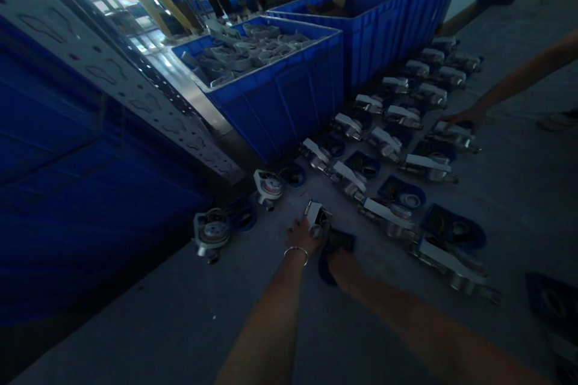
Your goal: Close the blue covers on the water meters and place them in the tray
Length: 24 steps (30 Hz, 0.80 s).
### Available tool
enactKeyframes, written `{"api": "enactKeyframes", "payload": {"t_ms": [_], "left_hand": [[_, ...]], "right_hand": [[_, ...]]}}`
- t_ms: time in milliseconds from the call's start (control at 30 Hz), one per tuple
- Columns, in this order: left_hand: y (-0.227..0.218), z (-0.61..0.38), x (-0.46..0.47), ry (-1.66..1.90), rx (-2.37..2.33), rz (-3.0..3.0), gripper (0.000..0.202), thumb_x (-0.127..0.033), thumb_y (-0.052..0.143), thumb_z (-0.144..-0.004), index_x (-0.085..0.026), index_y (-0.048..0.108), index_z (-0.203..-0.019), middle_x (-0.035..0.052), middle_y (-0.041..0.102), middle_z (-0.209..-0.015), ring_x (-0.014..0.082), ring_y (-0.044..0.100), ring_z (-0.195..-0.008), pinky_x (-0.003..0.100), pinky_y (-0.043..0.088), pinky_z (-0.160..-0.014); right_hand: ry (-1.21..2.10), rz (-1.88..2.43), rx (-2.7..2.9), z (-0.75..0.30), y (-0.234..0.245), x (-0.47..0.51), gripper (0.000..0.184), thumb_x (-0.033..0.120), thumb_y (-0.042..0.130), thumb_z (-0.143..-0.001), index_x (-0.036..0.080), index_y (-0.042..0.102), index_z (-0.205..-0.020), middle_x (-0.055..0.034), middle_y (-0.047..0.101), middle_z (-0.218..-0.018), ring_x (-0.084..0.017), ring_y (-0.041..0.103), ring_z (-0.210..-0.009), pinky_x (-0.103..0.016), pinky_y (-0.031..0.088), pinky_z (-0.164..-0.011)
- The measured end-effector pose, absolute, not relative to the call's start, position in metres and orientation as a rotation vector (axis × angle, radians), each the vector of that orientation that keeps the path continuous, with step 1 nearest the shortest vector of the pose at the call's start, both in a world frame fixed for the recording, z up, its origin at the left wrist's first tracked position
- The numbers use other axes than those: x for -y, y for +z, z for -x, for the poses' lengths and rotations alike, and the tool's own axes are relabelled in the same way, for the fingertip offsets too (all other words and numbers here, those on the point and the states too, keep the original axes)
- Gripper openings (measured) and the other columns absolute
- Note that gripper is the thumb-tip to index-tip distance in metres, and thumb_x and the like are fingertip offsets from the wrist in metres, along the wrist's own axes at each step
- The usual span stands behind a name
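My left hand [303,239], with a bracelet at its wrist, closes around the side of a white-and-silver metal housing [315,214] on the floor. Just right of it, my right hand [344,267] grips a dark blue cover with a rounded end [327,271]; its fingertips are hidden. The cover lies against the housing's lower end. To the left, two similar housings with round faces, one nearer [212,230] and one farther [269,186], sit beside blue covers [241,215].
Rows of similar housings [388,213] and covers [456,228] spread over the floor rightward. Another person's hand [467,117] touches one. Blue bins [289,102] stand behind, the nearest filled with grey parts [253,48]. A perforated metal beam [135,90] slants at left.
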<state>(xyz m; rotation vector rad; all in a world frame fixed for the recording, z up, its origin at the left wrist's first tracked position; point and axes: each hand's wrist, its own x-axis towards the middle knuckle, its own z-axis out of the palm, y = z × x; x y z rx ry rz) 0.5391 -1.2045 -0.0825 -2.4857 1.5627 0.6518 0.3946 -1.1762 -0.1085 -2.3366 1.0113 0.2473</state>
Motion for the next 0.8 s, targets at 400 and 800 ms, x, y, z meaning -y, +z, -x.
{"api": "enactKeyframes", "payload": {"t_ms": [400, 800], "left_hand": [[-0.067, -0.540, 1.097, 1.268, -1.753, 2.287, 0.070, -0.035, 0.075, -0.051, -0.022, 0.051, -0.116, 0.0056, 0.060, -0.111, 0.0227, 0.058, -0.097, 0.029, 0.047, -0.082], [-0.065, -0.452, 0.949, 1.637, -1.421, 2.431, 0.078, -0.040, 0.073, -0.055, -0.019, 0.043, -0.124, 0.0107, 0.054, -0.118, 0.0267, 0.054, -0.105, 0.035, 0.044, -0.088]], "right_hand": [[-0.258, 1.620, -0.799, -0.290, -0.061, 1.145, 0.036, 0.039, 0.025, -0.091, 0.022, 0.042, -0.118, -0.0047, 0.061, -0.094, -0.016, 0.057, -0.079, -0.031, 0.046, -0.071], [0.207, 2.193, -0.886, -0.313, -0.082, 1.068, 0.033, 0.038, 0.029, -0.092, 0.016, 0.054, -0.096, -0.0094, 0.061, -0.084, -0.021, 0.054, -0.076, -0.033, 0.038, -0.069]]}}
